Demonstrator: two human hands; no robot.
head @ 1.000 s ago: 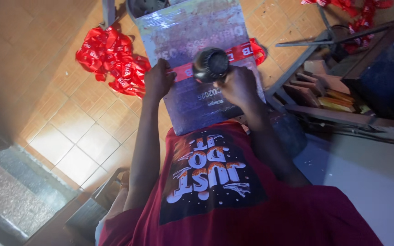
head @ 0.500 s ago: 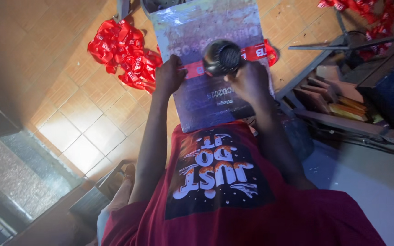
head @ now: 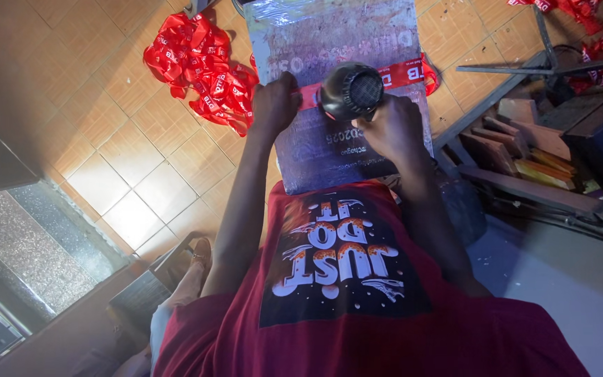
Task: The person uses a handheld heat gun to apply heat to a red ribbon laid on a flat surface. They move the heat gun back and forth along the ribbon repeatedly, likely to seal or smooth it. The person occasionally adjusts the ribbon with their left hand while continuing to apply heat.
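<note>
Red ribbon (head: 399, 72) is stretched across the grey printing board (head: 329, 35); it is pinned flat under closed left hand (head: 275, 105) fingers; black hair dryer (head: 350, 91), gripped by right hand (head: 392, 129), is best kept moving along it.

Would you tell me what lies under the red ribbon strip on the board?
The red ribbon strip lies across a grey printing board. The black hair dryer and both hands cover its middle.
</note>
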